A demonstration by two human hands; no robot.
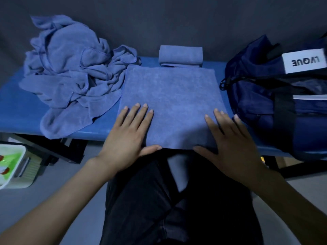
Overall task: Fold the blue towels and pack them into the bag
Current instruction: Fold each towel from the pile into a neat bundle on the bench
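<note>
A blue towel [170, 96] lies spread flat on the blue table [16, 112], its near edge at the table's front. My left hand [127, 135] rests flat on its near left part, fingers apart. Flat on the near right corner lies my right hand [230, 138], also with fingers spread. Behind the flat towel sits a small stack of folded blue towels [180, 55]. A heap of crumpled blue towels [70, 71] covers the table's left side. The dark blue bag [276, 96] stands at the right, bearing a white label.
A dark wall [177, 18] runs behind the table. Black table legs [67, 151] show beneath it. A white bin [12, 165] with green contents stands on the floor at the lower left. My dark trousers [159, 200] fill the lower middle.
</note>
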